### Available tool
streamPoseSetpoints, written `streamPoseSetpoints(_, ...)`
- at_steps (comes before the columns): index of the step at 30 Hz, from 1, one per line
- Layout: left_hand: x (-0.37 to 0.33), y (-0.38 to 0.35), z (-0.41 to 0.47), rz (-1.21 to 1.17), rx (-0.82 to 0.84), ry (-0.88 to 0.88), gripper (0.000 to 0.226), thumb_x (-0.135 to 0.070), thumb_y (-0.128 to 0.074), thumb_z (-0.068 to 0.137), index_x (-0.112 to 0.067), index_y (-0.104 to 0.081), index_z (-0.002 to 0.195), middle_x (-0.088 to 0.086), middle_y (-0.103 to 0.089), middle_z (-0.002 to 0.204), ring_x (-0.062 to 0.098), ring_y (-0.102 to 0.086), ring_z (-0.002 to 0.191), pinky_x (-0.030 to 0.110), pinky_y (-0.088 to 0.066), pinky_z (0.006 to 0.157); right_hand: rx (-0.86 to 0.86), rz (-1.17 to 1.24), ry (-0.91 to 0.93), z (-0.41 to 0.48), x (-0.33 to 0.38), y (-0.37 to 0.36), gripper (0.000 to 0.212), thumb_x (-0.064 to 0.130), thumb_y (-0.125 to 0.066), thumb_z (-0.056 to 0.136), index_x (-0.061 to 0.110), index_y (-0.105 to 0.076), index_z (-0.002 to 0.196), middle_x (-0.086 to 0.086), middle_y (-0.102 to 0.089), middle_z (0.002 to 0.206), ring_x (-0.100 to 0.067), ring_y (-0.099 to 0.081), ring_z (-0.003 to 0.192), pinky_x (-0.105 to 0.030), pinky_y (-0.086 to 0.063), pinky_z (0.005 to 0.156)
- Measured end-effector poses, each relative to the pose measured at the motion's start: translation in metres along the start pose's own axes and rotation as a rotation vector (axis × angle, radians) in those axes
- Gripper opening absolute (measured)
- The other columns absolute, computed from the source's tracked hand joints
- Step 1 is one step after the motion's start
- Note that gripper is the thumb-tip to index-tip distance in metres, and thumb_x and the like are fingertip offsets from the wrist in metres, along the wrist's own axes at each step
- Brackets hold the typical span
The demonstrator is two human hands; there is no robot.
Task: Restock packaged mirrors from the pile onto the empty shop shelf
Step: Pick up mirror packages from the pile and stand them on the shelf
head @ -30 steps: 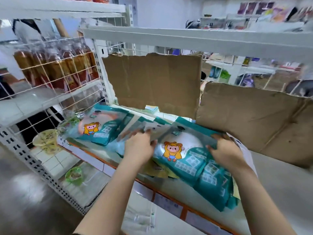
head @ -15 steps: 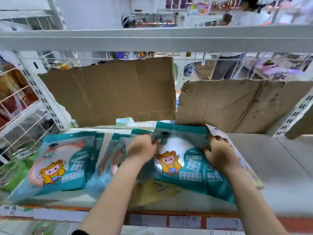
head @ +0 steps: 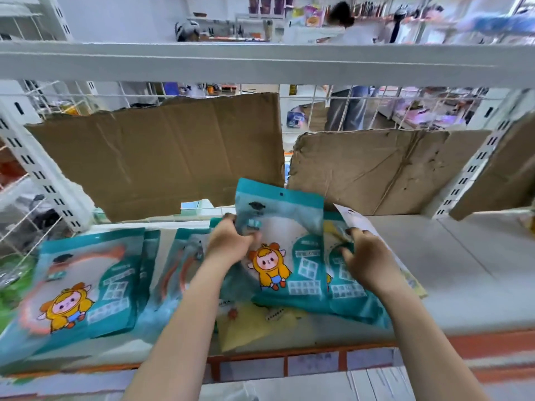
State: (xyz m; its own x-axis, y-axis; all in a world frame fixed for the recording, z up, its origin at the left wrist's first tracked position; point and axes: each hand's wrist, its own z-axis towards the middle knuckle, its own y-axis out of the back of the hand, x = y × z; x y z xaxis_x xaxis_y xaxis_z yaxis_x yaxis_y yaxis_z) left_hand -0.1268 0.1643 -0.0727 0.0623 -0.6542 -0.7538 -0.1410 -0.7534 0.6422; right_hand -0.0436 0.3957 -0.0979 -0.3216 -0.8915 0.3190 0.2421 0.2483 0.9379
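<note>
Teal packaged mirrors with a yellow cartoon figure lie on the white shelf (head: 451, 264). My left hand (head: 231, 241) grips the left edge of the top mirror pack (head: 286, 241), which is tilted up toward the cardboard. My right hand (head: 364, 261), fingers curled, rests on the stack of mirror packs (head: 344, 287) under and to the right of it. A white card (head: 359, 221) sticks out behind my right hand. Two more mirror packs lie flat to the left, one (head: 86, 282) at the shelf's left end and one (head: 182, 256) partly under my left forearm.
Two torn cardboard sheets (head: 162, 157) (head: 373, 169) stand against the wire back of the shelf. A white shelf board (head: 260, 59) hangs overhead. The shelf's right half is bare. An orange price rail (head: 289, 363) runs along the front edge. A person stands in the aisle behind.
The top mirror pack has lifted and tilted up at its far end in my left hand. My right hand has slid off its edge onto the stack beneath. The view has swung right.
</note>
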Motion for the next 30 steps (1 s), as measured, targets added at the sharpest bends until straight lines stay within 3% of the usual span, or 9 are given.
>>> streamPoseSetpoints(4, -0.004, 0.027, -0.002, -0.040, -0.106, 0.011, 0.043, -0.029, -0.060, 0.089, -0.017, -0.044, 0.127, 0.005, -0.057, 0.110, 0.026, -0.054, 0.095, 0.036, -0.046, 0.084, 0.006, 0.015, -0.106, -0.001, -0.006, 0.010, 0.032, 0.021, -0.050, 0.089, 0.006, -0.053, 0.117, -0.022, -0.061, 0.111, -0.038, -0.057, 0.099, -0.037, -0.043, 0.074)
streamPoseSetpoints(8, -0.001, 0.027, -0.002, -0.088, -0.167, -0.017, 0.029, -0.019, -0.053, 0.092, -0.016, -0.046, 0.120, 0.001, -0.056, 0.094, 0.015, -0.051, 0.072, 0.032, -0.042, 0.071, 0.093, -0.059, -0.188, -0.001, -0.008, 0.015, 0.037, 0.033, -0.045, 0.094, 0.007, -0.052, 0.119, -0.021, -0.060, 0.117, -0.037, -0.056, 0.103, -0.038, -0.047, 0.083)
streamPoseSetpoints(14, 0.006, 0.018, -0.002, -0.113, -0.209, 0.016, 0.014, -0.019, -0.053, 0.090, -0.015, -0.048, 0.102, 0.003, -0.057, 0.088, 0.023, -0.054, 0.081, 0.034, -0.045, 0.075, 0.227, 0.010, -0.242, 0.003, 0.003, 0.016, 0.045, 0.044, -0.037, 0.097, 0.007, -0.055, 0.116, -0.017, -0.060, 0.116, -0.031, -0.056, 0.103, -0.034, -0.043, 0.086)
streamPoseSetpoints(22, 0.010, 0.027, -0.005, -0.142, -0.280, 0.032, 0.013, -0.025, -0.053, 0.091, -0.017, -0.047, 0.098, 0.000, -0.055, 0.080, 0.020, -0.053, 0.074, 0.028, -0.039, 0.066, 0.355, 0.706, -0.416, 0.014, 0.006, 0.016, 0.021, 0.015, -0.071, 0.081, 0.000, -0.063, 0.095, -0.017, -0.071, 0.085, -0.032, -0.069, 0.077, -0.044, -0.056, 0.081)
streamPoseSetpoints(26, 0.010, 0.030, -0.005, -0.180, -0.301, 0.033, 0.014, -0.029, -0.052, 0.093, -0.016, -0.049, 0.097, 0.000, -0.054, 0.083, 0.022, -0.052, 0.078, 0.029, -0.039, 0.068, 0.387, 1.001, -0.426, 0.016, 0.008, 0.026, 0.025, 0.000, -0.062, 0.086, 0.000, -0.054, 0.110, -0.021, -0.067, 0.093, -0.033, -0.065, 0.077, -0.041, -0.057, 0.071)
streamPoseSetpoints(28, 0.010, 0.031, -0.006, -0.191, -0.304, 0.010, 0.015, -0.028, -0.050, 0.092, -0.013, -0.053, 0.093, 0.005, -0.057, 0.085, 0.026, -0.054, 0.081, 0.030, -0.041, 0.068, 0.359, 1.093, -0.385, 0.012, 0.011, 0.033, 0.018, -0.006, -0.055, 0.088, 0.007, -0.052, 0.101, -0.017, -0.064, 0.085, -0.028, -0.062, 0.070, -0.033, -0.056, 0.057)
streamPoseSetpoints(30, 0.009, 0.032, -0.008, -0.209, -0.309, -0.021, 0.019, -0.026, -0.048, 0.092, -0.009, -0.057, 0.091, 0.009, -0.060, 0.083, 0.026, -0.053, 0.077, 0.030, -0.038, 0.063, 0.304, 1.199, -0.337, 0.009, 0.014, 0.040, 0.025, -0.011, -0.049, 0.088, 0.013, -0.052, 0.089, -0.013, -0.060, 0.080, -0.025, -0.059, 0.067, -0.032, -0.052, 0.053)
